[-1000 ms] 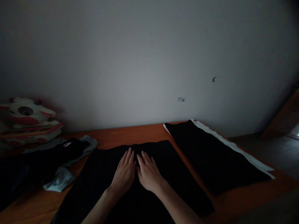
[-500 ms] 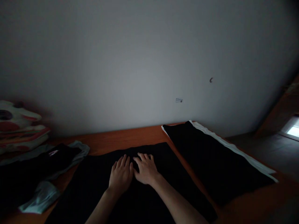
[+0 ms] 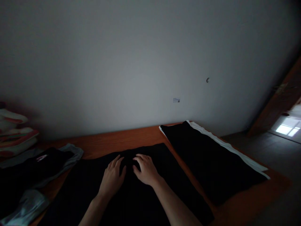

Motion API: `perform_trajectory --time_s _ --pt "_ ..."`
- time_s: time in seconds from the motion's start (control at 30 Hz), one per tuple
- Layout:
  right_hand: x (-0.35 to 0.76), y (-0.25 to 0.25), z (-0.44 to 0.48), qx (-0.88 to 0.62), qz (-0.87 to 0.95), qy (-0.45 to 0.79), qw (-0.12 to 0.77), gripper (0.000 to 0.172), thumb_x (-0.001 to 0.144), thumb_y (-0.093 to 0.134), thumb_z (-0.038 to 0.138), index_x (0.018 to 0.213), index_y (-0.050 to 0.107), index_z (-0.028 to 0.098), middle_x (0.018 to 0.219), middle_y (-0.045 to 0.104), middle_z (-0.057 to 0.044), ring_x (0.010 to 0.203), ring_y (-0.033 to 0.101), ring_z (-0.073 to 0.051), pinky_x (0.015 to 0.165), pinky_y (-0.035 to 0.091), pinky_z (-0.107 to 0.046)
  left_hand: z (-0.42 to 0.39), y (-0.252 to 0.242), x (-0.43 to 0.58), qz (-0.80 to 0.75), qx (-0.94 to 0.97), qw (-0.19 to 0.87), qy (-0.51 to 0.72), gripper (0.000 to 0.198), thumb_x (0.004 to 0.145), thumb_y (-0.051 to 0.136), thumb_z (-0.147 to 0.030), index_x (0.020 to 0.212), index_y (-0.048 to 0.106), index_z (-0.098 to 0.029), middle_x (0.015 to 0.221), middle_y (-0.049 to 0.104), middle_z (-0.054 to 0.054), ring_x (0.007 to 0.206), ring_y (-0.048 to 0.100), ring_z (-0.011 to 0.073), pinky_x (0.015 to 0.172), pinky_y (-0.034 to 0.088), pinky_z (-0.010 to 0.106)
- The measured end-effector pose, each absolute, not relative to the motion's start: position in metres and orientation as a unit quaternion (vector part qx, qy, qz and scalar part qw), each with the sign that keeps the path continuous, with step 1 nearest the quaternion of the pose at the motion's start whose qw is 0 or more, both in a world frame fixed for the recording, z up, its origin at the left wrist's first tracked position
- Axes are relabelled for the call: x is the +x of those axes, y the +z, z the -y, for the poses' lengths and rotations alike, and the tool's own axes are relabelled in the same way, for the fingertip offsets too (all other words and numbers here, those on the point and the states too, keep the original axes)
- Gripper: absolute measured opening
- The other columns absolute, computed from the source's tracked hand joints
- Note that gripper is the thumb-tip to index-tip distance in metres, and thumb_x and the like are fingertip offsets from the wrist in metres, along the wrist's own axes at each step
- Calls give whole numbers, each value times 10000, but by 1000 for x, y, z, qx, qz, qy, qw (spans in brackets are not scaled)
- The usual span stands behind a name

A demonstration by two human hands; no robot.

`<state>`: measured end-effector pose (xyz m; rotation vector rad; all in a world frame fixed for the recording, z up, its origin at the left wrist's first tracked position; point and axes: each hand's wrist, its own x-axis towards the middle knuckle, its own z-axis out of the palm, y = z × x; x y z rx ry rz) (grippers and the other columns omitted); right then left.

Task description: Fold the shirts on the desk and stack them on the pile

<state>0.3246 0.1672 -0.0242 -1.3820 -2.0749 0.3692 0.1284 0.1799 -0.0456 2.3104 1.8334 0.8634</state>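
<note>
A large piece of black cloth [image 3: 138,201] is spread flat on the wooden table in front of me; it looks like a garment, but darkness hides which kind. My left hand [image 3: 111,179] rests on its upper part, fingers a little bent and the thumb apart. Just to the right, my right hand [image 3: 145,169] lies on the same cloth with its fingers loosely curved and its thumb out. A narrow gap separates the hands. Neither hand has anything visible in its grasp.
To the right lie black cloth [image 3: 211,160] and white cloth [image 3: 225,146] beneath it. On the left are dark and grey clothes [image 3: 56,160] and a white-and-red plush-looking thing [image 3: 16,138]. The wooden table [image 3: 122,138] meets a grey wall; a door [image 3: 277,103] stands far right.
My hands have moved apart, the left one shifting left with its fingers more bent. The view has turned slightly right, showing more of the door.
</note>
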Motion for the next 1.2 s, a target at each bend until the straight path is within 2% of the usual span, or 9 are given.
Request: perform_trajectory --time_s 0.13,0.3,0.37,0.43,0.57,0.63,0.77,1.0,1.2 --pt "325 -27 -169 -519 770 148 340 302 931 594 272 1224 649 225 1342 637 -92 1293 554 -234 1118 398 -416 -182 -39 124 -582 720 119 360 462 883 484 -433 1236 633 -174 1402 625 148 1308 580 312 1118 447 528" --pt "337 -34 -179 -569 727 119 366 293 943 562 260 1216 655 208 1315 661 -104 1277 574 -227 1126 401 -411 -189 -29 108 -620 582 259 458 544 868 492 -556 1268 591 -201 1227 731 120 1178 677 285 1018 544 445" --pt "346 -35 -182 -612 713 93 330 340 954 540 286 1266 646 202 1384 625 -123 1348 518 -263 1178 322 -477 -190 -27 101 -640 590 224 438 541 867 468 -525 1269 596 -186 1225 731 129 1166 681 296 1004 549 448" --pt "354 -36 -185 -652 698 77 285 417 963 528 328 1345 613 184 1494 530 -150 1438 415 -297 1211 239 -509 -189 -27 96 -671 631 129 369 567 869 417 -477 1287 604 -143 1305 686 163 1212 647 330 1043 510 490" --pt "365 -35 -187 -684 688 71 230 574 977 505 425 1474 504 138 1590 383 -183 1513 267 -327 1241 111 -510 -183 -32 84 -739 652 -42 166 651 919 319 -427 1395 542 -43 1497 527 219 1404 468 375 1149 362 565" --pt "369 -34 -188 -682 696 80 211 655 983 477 476 1519 431 104 1601 355 -189 1522 242 -323 1245 68 -511 -180 -34 76 -735 670 -74 74 594 934 331 -350 1434 525 -97 1549 477 184 1457 402 349 1169 320 566" --pt "379 -31 -188 -669 715 98 175 706 990 417 558 1544 391 121 1628 305 -159 1535 212 -280 1246 72 -475 -180 -37 49 -654 746 -112 -61 571 897 377 -153 1408 572 -320 1608 416 60 1499 324 345 1160 301 590" --pt "389 -25 -192 -772 613 93 140 653 1005 373 530 1554 385 178 1651 253 -159 1542 152 -339 1216 61 -559 -177 -39 -1 -655 734 -151 -99 625 873 367 -87 1413 555 -341 1587 444 86 1483 348 363 1149 319 599" --pt "399 -26 -192 -752 644 99 97 719 1018 312 569 1592 268 139 1666 168 -186 1546 122 -341 1217 65 -556 -187 -54 -15 -670 733 -116 -8 548 869 385 -209 1359 632 -221 1545 496 127 1471 364 371 1157 350 582"
